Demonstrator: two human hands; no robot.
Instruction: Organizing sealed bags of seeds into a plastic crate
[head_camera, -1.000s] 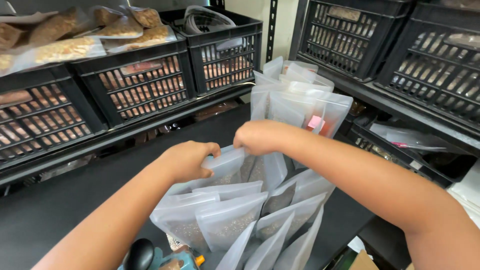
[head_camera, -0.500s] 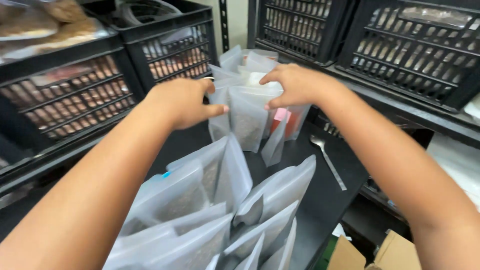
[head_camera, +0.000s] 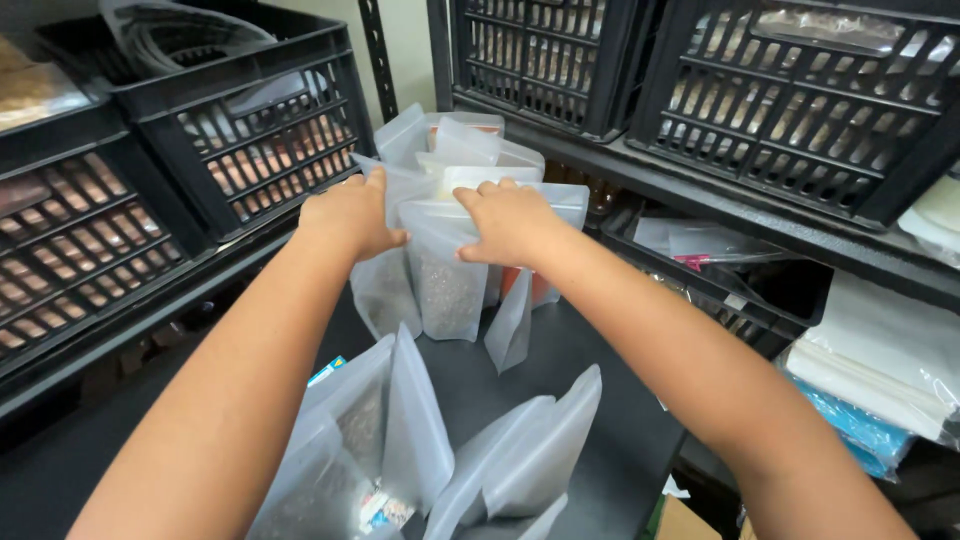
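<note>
Both my hands reach to a cluster of upright frosted plastic pouches (head_camera: 448, 280) at the far end of a black tabletop (head_camera: 590, 400). My left hand (head_camera: 348, 215) grips the top of a pouch on the cluster's left side. My right hand (head_camera: 510, 222) pinches the top edge of the front pouch, which holds brownish grains in its lower half. More pouches (head_camera: 460, 145) stand behind them against the wall. A nearer row of frosted pouches (head_camera: 390, 440) stands between my forearms.
Black slotted crates (head_camera: 240, 130) with packed goods fill the shelves at left. Other black crates (head_camera: 800, 100) sit on the right shelf, with a black tray (head_camera: 760, 290) of bags and stacked plastic-wrapped packs (head_camera: 880, 370) below.
The view has tilted up and moved closer to the far pouches. Both hands have settled on the tops of the far cluster, after being over the nearer pouches a second ago.
</note>
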